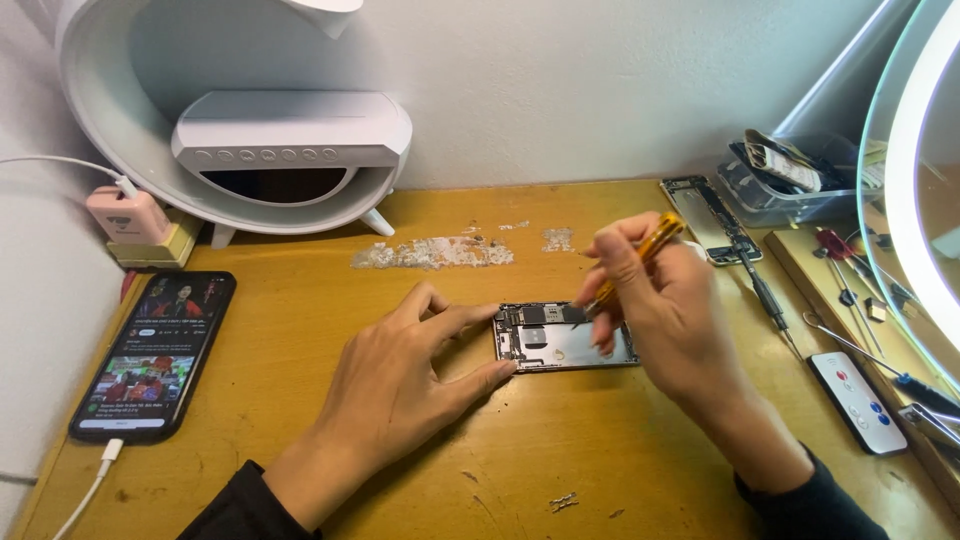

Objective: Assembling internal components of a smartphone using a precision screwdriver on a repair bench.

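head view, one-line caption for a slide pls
Left hand steadies an opened phone while right hand works a yellow screwdriver.

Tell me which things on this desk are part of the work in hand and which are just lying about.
In hand:
- opened grey phone chassis, steadied by left hand
- yellow-handled screwdriver, in right hand grip

Lying about:
- black phone with lit screen, on a cable
- white remote with coloured buttons
- white curved lamp stand
- pink charger block
- spare grey phone frame
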